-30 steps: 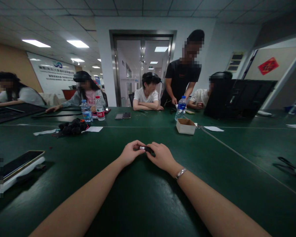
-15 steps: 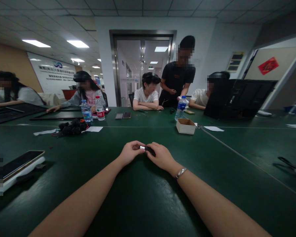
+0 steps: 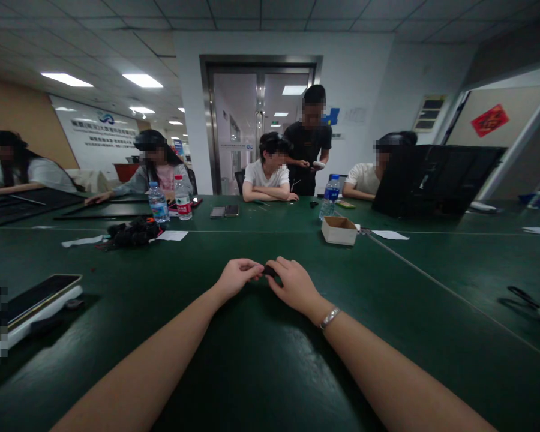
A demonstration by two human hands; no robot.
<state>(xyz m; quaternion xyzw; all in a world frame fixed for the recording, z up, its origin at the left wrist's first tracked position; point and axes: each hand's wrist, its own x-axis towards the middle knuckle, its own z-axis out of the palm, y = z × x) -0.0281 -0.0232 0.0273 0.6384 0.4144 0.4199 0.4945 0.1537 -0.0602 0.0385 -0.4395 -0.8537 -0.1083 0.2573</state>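
Observation:
My left hand (image 3: pixel 236 278) and my right hand (image 3: pixel 293 285) meet at the middle of the dark green table (image 3: pixel 261 366), fingers curled together. Between their fingertips they pinch a small black object (image 3: pixel 269 271); only a sliver of it shows. A silver bracelet (image 3: pixel 329 316) circles my right wrist. Both forearms rest low over the tabletop.
A small open cardboard box (image 3: pixel 339 230) sits beyond my hands, with a water bottle (image 3: pixel 329 197) behind it. Two bottles (image 3: pixel 158 203), a black heap (image 3: pixel 132 233) and paper slips lie at far left. A phone on a white device (image 3: pixel 38 296) is at left. Several people sit opposite; one stands.
The shiny metal end seen between my fingertips is now covered by my left fingers. The standing person has straightened up and stepped back from the table toward the door.

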